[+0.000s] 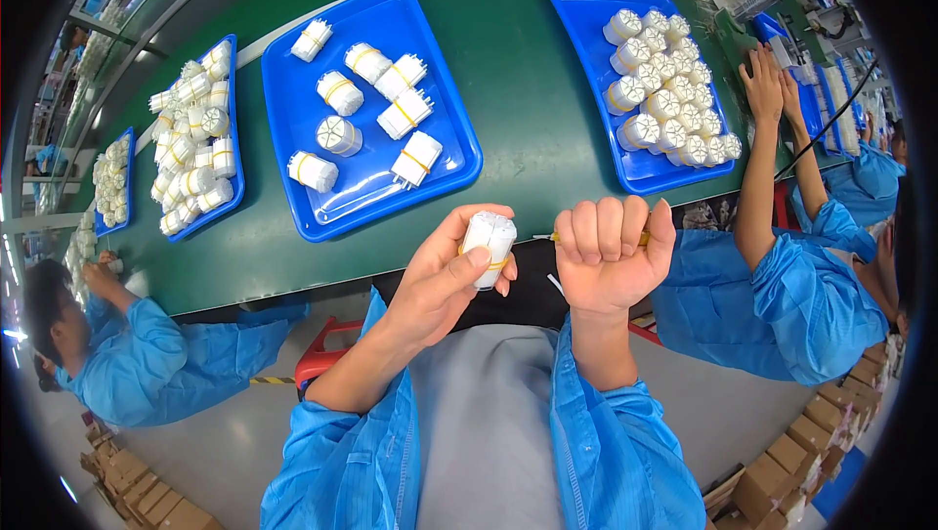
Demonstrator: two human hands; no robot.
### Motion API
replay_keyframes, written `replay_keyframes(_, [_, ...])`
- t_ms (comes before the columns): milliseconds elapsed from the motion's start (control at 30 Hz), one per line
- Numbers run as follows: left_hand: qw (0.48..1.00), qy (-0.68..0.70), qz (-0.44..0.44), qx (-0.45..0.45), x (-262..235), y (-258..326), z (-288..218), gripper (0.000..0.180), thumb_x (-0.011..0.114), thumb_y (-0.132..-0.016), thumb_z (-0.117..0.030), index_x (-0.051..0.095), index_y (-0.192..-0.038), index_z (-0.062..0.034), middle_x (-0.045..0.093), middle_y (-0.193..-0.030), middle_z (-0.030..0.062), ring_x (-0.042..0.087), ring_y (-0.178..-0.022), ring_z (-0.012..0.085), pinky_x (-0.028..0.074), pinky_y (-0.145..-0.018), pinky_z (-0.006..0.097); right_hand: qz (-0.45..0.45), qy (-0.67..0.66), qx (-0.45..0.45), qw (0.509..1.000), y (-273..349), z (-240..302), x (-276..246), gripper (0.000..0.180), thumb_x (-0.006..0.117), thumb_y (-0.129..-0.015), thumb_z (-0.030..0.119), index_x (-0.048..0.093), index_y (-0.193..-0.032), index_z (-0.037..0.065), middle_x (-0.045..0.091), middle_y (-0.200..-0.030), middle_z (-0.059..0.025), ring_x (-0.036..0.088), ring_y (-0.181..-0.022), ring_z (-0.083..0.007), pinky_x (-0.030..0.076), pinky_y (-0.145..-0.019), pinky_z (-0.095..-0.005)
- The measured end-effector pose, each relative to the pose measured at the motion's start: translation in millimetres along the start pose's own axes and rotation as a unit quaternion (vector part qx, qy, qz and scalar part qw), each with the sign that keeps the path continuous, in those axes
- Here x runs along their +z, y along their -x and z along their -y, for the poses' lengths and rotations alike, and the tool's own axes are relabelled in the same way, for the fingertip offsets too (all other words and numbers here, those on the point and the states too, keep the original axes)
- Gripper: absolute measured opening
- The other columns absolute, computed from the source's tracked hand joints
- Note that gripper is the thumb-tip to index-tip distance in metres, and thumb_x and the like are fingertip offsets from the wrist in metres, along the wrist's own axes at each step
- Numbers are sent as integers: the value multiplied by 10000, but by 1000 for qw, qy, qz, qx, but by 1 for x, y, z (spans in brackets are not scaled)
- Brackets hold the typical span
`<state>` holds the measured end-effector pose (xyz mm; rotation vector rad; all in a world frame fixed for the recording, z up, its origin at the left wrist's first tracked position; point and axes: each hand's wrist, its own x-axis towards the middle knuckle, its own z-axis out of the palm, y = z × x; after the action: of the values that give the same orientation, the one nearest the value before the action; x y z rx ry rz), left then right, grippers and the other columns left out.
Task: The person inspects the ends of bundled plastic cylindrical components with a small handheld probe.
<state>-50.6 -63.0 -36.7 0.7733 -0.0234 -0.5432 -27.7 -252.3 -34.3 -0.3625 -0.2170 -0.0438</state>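
My left hand [440, 276] is closed round a bundle of white pieces [490, 242] tied with a yellow rubber band, holding it upright with the thumb across its side. Beside it on the right, my right hand [614, 254] is a fist, its fingers curled round a thin yellow stick-like tool [645, 238]. A pale narrow tip sticks out on the left of the fist; the rest of this tool is hidden. Beyond my hands, a blue tray [305, 212] holds several similar banded bundles [339, 135], spaced apart, some upright and some lying down.
The green table [508, 61] runs across in front of me. At right, another blue tray [650, 178] is packed with white bundles; fuller trays [195, 154] stand at left. Co-workers in blue sit on both sides, one person's hands [767, 85] near the right tray. A red stool [322, 349] is below.
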Motion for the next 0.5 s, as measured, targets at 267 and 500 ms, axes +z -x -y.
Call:
replay_keyframes(267, [999, 39, -20, -16, 10, 0, -4, 517, 561, -989, -280, 405, -1394, 3, 581, -1121, 142, 618, -982, 217, 526, -832, 351, 0, 8, 0, 1000, 0, 0, 0, 519, 275, -1049, 389, 320, -600, 134, 328, -536, 14, 311, -506, -135, 278, -516, -296])
replay_keyframes(500, [1000, 13, -9, -3, 8, 2, -2, 585, 615, -945, -291, 405, -1380, 40, 565, -1134, 142, 622, -974, 247, 527, -794, 353, -5, 12, -1, 1000, -1, 0, 0, 517, 274, -1050, 385, 320, -601, 133, 329, -536, 14, 309, -505, -134, 279, -514, -295])
